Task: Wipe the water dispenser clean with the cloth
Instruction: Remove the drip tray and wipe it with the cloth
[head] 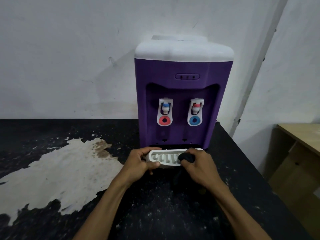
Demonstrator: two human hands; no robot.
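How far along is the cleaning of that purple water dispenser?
Done: the white drip tray is already pulled out from the water dispenser. In hand: the left hand grips the tray's left end while the right hand presses the dark cloth onto its grille. Left, probably: the white top, the two taps, then sliding the tray back; their cleanliness cannot be judged.

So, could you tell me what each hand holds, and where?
The left hand grips the drip tray by its left end; right hand holds the bunched cloth against the tray's right end.
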